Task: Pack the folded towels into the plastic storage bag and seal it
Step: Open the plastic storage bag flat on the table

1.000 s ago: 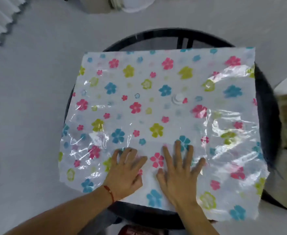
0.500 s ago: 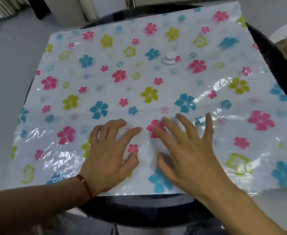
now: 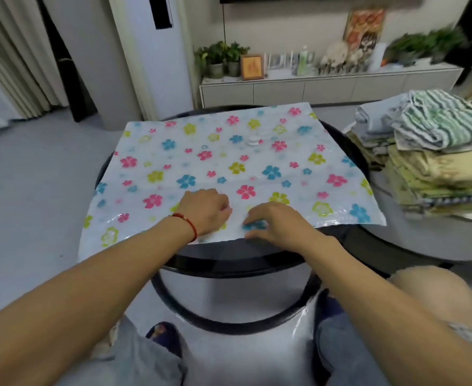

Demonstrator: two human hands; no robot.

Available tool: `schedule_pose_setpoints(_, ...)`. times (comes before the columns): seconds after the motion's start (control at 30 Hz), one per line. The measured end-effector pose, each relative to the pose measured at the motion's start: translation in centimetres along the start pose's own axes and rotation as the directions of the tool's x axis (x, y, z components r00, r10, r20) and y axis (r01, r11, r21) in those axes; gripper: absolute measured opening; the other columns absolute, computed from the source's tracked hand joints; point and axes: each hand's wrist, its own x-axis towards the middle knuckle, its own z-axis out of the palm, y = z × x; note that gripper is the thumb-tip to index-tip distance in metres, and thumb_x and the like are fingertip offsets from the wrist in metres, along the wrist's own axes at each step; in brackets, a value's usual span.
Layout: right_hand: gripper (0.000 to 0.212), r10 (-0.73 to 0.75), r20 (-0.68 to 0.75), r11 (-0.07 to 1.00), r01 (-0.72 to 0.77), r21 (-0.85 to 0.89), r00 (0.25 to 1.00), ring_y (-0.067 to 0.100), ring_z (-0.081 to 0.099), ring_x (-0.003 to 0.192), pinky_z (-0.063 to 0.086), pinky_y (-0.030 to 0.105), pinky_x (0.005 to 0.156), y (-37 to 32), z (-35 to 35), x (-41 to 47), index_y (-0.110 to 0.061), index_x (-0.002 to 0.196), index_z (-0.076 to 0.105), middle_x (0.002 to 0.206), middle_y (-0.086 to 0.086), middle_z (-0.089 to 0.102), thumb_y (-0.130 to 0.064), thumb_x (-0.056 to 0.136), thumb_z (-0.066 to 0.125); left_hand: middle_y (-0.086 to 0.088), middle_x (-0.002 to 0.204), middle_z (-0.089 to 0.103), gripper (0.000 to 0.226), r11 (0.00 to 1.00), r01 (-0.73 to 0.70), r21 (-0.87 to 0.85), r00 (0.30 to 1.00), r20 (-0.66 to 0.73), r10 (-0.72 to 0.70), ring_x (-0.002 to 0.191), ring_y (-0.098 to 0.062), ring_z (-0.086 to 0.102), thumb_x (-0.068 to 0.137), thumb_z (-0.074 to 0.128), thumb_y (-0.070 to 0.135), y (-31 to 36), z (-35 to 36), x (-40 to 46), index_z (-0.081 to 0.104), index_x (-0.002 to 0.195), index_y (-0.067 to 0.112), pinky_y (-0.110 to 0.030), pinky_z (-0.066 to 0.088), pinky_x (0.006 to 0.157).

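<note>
From the head camera, no brand, label or writing can be read on anything; the framed picture (image 3: 252,67) on the low cabinet (image 3: 313,89) is too blurred to make out.

The plastic storage bag (image 3: 229,174) lies flat and looks empty on the round black surface (image 3: 229,260). It is translucent white, printed with pink, blue and yellow-green flowers, with a small round white valve (image 3: 253,140) near its far middle. Its near edge overhangs the surface rim slightly at the left corner. The folded towels (image 3: 435,151) sit in a stack on a second, pale round surface (image 3: 424,240) to the right, well apart from the bag; a green-and-white striped one lies on top, yellowish ones below.

The left hand (image 3: 205,211), a red cord at its wrist, rests on the bag's near edge with fingers curled under, pinching the plastic. The right hand (image 3: 275,221) sits just beside it, fingers bent and fingertips on the film; whether it actually grips cannot be told.

Half a second ago both hands lay flat with fingers spread on the bag; now the fingers are drawn in at the near edge, and the camera has tilted up, bringing the room and the towel stack into sight.
</note>
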Motion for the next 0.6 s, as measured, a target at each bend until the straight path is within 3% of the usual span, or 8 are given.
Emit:
schedule_pose_setpoints(0.1,0.036,0.002,0.051,1.000,-0.004,0.031,0.999,0.020,0.062,0.119,0.050,0.042,0.101,0.4,-0.5,0.4,-0.029,0.120,0.079,0.129,-0.006,0.073,-0.045,0.088,0.079,0.002,0.123,0.060,0.033,0.959,-0.223,-0.176,0.967,0.086,0.241,0.111,-0.019,0.052,0.092,0.056,0.052,-0.2,-0.5,-1.5,0.064,0.115,0.030,-0.043,0.045,0.096)
schedule_pose_setpoints(0.17,0.033,0.002,0.094,1.000,-0.003,0.002,0.996,0.019,0.063,0.120,0.049,0.040,0.102,0.7,-1.0,1.1,-0.030,0.118,0.080,0.131,-0.007,0.073,-0.043,0.087,0.080,0.006,0.120,0.059,0.038,0.938,-0.280,-0.203,0.938,0.148,0.312,0.109,-0.015,0.052,0.087,0.062,0.059,-0.4,-0.7,-1.8,0.064,0.112,0.031,-0.042,0.046,0.095)
schedule_pose_setpoints(0.3,0.028,-0.002,0.153,0.998,0.012,-0.062,0.988,0.020,0.065,0.115,0.051,0.040,0.100,0.9,-1.3,2.0,-0.029,0.117,0.079,0.127,-0.005,0.075,-0.038,0.091,0.076,0.006,0.111,0.062,0.036,0.918,-0.326,-0.224,0.930,0.097,0.354,0.100,-0.015,0.054,0.083,0.069,0.056,-1.0,-0.7,-0.7,0.066,0.104,0.027,-0.038,0.045,0.093)
schedule_pose_setpoints(0.43,0.012,-0.036,0.147,0.993,0.051,-0.103,0.989,0.023,0.064,0.097,0.051,0.039,0.087,0.7,-0.6,1.8,-0.022,0.101,0.075,0.104,0.001,0.075,-0.029,0.096,0.067,0.007,0.106,0.064,0.036,0.906,-0.367,-0.212,0.916,0.087,0.392,0.095,-0.013,0.055,0.081,0.069,0.059,-1.4,-0.6,0.6,0.067,0.100,0.029,-0.034,0.046,0.089)
schedule_pose_setpoints(0.53,0.012,-0.046,0.134,0.988,0.065,-0.143,0.990,0.023,0.063,0.090,0.044,0.035,0.085,0.3,-0.9,1.8,-0.020,0.097,0.069,0.099,-0.001,0.074,-0.029,0.098,0.061,0.007,0.104,0.063,0.038,0.906,-0.367,-0.209,0.910,0.122,0.397,0.095,-0.013,0.055,0.079,0.066,0.065,-1.2,-0.8,1.1,0.069,0.097,0.031,-0.033,0.046,0.087)
schedule_pose_setpoints(0.6,0.017,-0.019,0.095,0.988,0.033,-0.150,0.995,0.026,0.062,0.092,0.034,0.034,0.077,0.1,-1.1,1.8,-0.017,0.103,0.065,0.103,0.000,0.073,-0.030,0.103,0.054,0.007,0.104,0.064,0.036,0.913,-0.352,-0.205,0.911,0.151,0.385,0.094,-0.012,0.057,0.082,0.062,0.065,-0.9,-1.2,1.5,0.071,0.092,0.032,-0.034,0.047,0.087)
